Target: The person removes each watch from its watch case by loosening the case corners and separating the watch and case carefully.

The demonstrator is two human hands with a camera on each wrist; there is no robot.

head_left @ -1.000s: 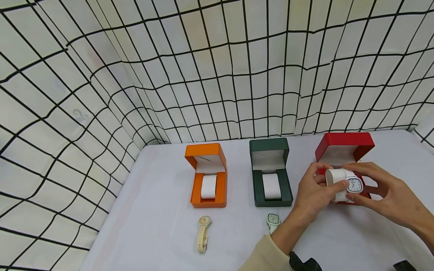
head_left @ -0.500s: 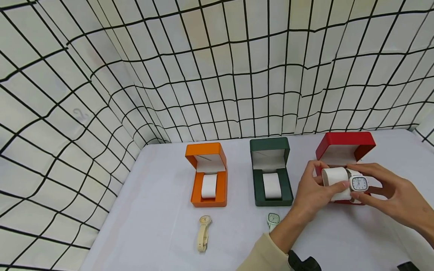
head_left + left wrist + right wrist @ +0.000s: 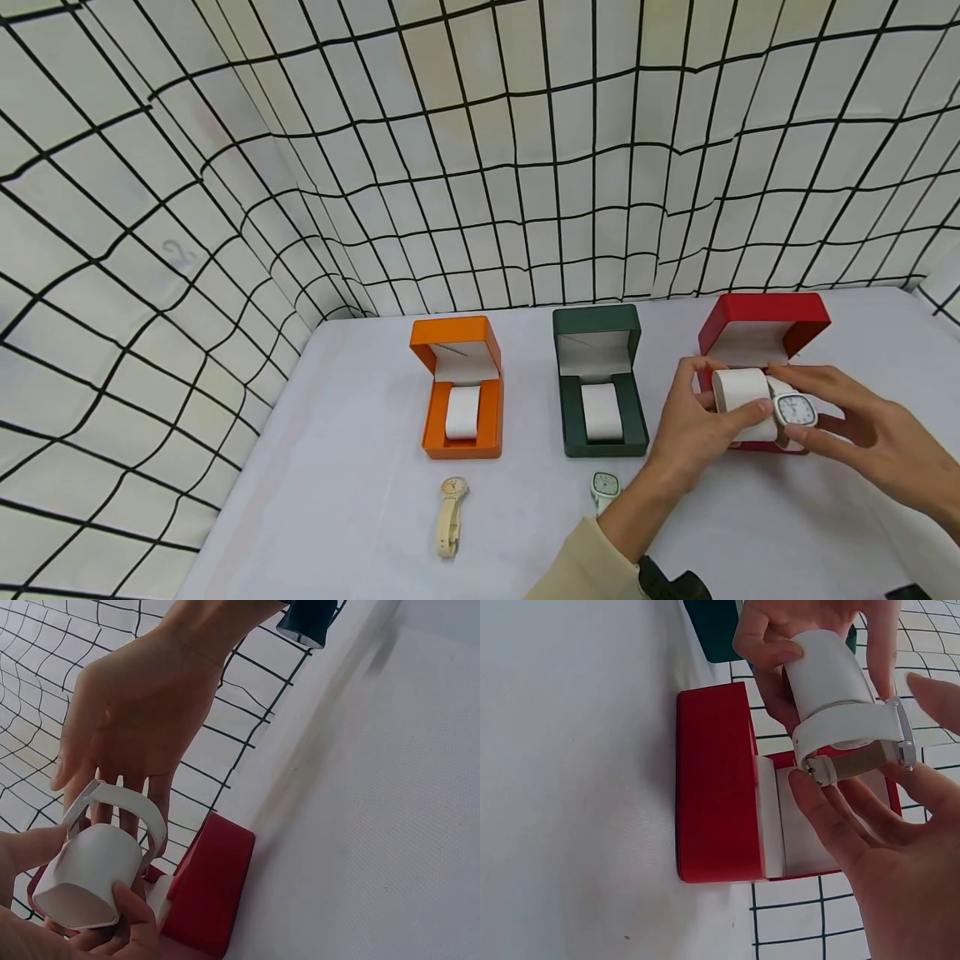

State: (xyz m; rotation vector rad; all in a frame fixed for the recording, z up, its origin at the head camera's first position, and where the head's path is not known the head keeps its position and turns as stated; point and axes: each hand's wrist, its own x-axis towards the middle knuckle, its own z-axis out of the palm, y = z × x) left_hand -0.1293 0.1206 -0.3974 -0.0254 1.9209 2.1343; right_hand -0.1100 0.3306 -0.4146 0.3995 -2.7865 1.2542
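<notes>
My left hand [image 3: 690, 425] grips a white cylindrical watch cushion [image 3: 738, 390] between thumb and fingers, over the open red watch box [image 3: 767, 310]. At the cushion's right end, my right hand [image 3: 873, 429] holds a white wristwatch [image 3: 795, 409] with a squarish face. Its buckled white strap [image 3: 844, 724] forms a loop at the end of the cushion [image 3: 826, 671], overlapping that end in the right wrist view. Right thumb and fingertips pinch the watch around its case and strap. In the left wrist view the loop [image 3: 133, 799] stands tilted against the cushion's far end.
An open orange watch box [image 3: 453, 332] and an open green watch box [image 3: 596, 320] stand to the left, each with a white cushion inside. In front lie a cream wristwatch [image 3: 448, 521] and a pale green wristwatch [image 3: 604, 485]. Black wire mesh [image 3: 555, 200] borders the table's back and left.
The white watch has shifted slightly right along the cushion to its end, and its face has tilted a little. The cushion has moved slightly left with my left hand.
</notes>
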